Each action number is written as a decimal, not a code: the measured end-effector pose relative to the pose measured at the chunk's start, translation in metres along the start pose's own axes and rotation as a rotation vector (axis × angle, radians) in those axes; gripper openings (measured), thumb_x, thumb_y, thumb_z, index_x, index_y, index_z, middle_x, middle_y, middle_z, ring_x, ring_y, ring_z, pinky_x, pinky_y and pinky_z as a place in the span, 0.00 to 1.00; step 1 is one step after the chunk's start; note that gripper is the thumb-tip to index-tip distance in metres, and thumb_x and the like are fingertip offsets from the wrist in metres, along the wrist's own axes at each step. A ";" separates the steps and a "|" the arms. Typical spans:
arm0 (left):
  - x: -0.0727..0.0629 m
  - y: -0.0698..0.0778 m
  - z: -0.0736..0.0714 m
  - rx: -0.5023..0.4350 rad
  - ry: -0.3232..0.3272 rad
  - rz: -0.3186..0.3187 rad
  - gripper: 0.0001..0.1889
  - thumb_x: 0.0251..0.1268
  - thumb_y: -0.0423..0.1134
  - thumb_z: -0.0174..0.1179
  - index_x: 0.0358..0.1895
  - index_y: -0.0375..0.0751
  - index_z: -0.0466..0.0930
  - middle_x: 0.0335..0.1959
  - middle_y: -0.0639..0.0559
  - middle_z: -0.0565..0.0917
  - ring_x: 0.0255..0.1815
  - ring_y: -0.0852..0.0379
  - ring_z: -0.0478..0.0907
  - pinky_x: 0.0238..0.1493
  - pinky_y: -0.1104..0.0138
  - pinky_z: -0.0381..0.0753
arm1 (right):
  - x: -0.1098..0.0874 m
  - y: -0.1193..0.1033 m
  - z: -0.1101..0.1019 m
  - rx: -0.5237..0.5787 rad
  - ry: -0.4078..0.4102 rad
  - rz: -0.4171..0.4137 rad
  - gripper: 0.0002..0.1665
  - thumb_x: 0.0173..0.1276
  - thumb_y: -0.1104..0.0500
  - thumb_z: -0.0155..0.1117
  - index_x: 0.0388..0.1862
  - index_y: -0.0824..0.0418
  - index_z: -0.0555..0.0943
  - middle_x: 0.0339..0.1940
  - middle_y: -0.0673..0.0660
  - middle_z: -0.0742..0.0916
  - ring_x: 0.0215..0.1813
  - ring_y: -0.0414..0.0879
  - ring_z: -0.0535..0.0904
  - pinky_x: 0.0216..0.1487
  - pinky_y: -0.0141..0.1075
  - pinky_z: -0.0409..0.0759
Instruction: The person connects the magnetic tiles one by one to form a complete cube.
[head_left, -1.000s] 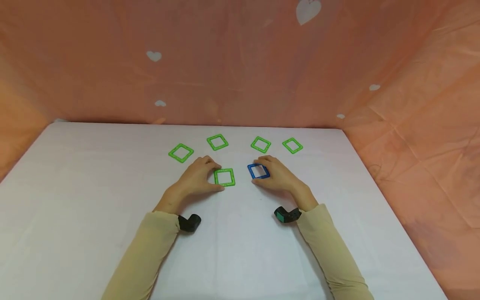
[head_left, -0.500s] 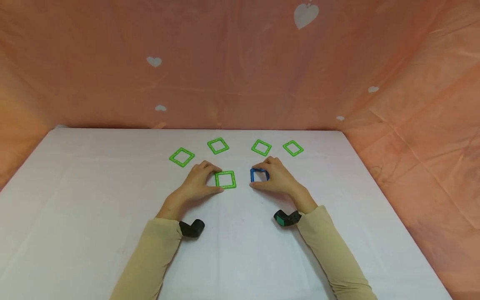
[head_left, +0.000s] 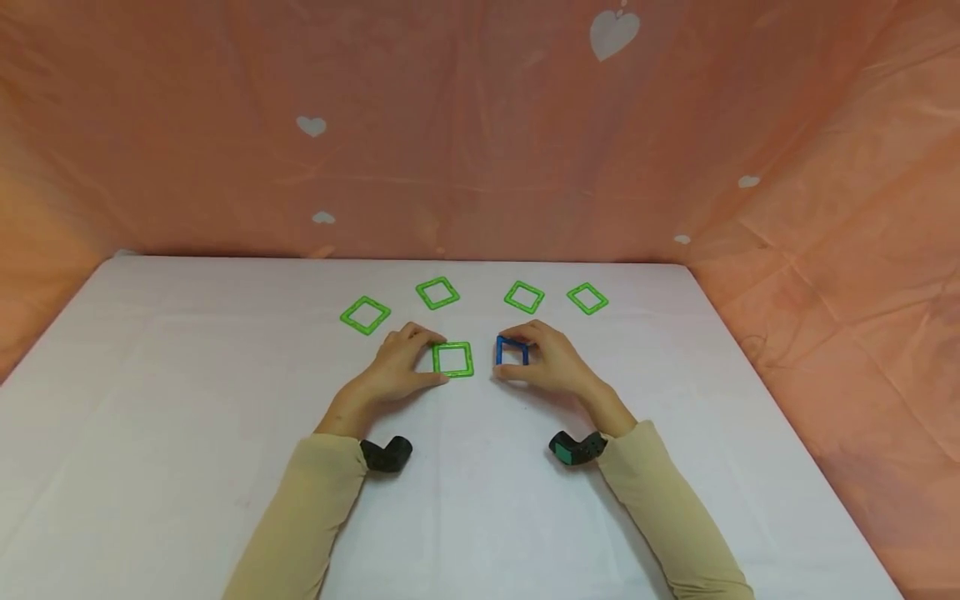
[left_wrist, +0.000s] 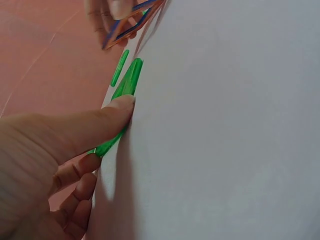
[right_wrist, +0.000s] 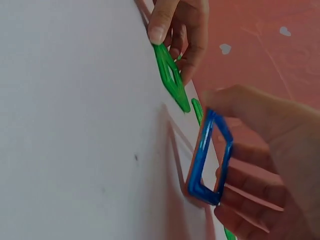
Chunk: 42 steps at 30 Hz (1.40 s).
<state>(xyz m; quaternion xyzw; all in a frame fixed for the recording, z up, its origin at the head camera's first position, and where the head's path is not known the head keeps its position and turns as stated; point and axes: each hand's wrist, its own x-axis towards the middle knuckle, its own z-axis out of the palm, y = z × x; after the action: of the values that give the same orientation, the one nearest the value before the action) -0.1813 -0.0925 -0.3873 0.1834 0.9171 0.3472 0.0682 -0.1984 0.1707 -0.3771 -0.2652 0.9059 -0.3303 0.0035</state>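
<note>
My left hand [head_left: 395,367] pinches a green square magnetic tile [head_left: 469,360] between thumb and fingers. This open-centred frame lies flat or nearly flat near the table's middle. Across a small gap, my right hand [head_left: 553,360] holds a blue square magnetic tile [right_wrist: 198,160] by opposite edges. The blue tile is tilted up on the table side, and in the right wrist view its shadow falls apart from it on the cloth. In the left wrist view, the blue tile [left_wrist: 144,22] shows orange along its edges. The two tiles do not touch.
Beyond the hands, several green square tiles lie apart in a loose row: one at far left [head_left: 346,317], another [head_left: 424,299], a third [head_left: 510,295], and one at right [head_left: 576,301]. White cloth [head_left: 480,500] covers the table. An orange curtain [head_left: 480,167] stands behind it.
My right hand has tipped the blue tile from nearly flat to more upright and shifted it slightly left. My left hand keeps its grip on the green tile, almost in place.
</note>
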 end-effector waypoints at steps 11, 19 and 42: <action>-0.001 0.003 0.000 0.017 -0.011 -0.014 0.28 0.59 0.42 0.66 0.63 0.39 0.71 0.60 0.39 0.69 0.63 0.39 0.63 0.65 0.46 0.62 | 0.004 -0.004 0.006 0.166 0.049 0.037 0.30 0.55 0.56 0.75 0.57 0.63 0.79 0.49 0.59 0.85 0.51 0.51 0.81 0.53 0.44 0.80; -0.001 0.003 -0.001 0.019 -0.008 -0.014 0.28 0.59 0.43 0.67 0.62 0.40 0.72 0.60 0.40 0.69 0.63 0.39 0.63 0.65 0.46 0.62 | 0.012 -0.006 0.009 0.411 0.046 0.123 0.30 0.58 0.62 0.72 0.60 0.67 0.75 0.51 0.66 0.84 0.55 0.58 0.81 0.59 0.47 0.77; 0.003 0.000 -0.002 -0.069 0.001 -0.033 0.28 0.55 0.40 0.69 0.60 0.39 0.74 0.59 0.41 0.72 0.63 0.40 0.64 0.67 0.48 0.61 | 0.017 -0.006 0.018 0.668 0.000 0.102 0.31 0.62 0.68 0.65 0.65 0.70 0.69 0.59 0.70 0.78 0.61 0.59 0.77 0.57 0.37 0.77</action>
<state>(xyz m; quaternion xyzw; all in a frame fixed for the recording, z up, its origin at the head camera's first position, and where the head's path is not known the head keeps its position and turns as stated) -0.1844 -0.0927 -0.3865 0.1656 0.9076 0.3775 0.0800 -0.2066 0.1483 -0.3847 -0.2038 0.7597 -0.6083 0.1067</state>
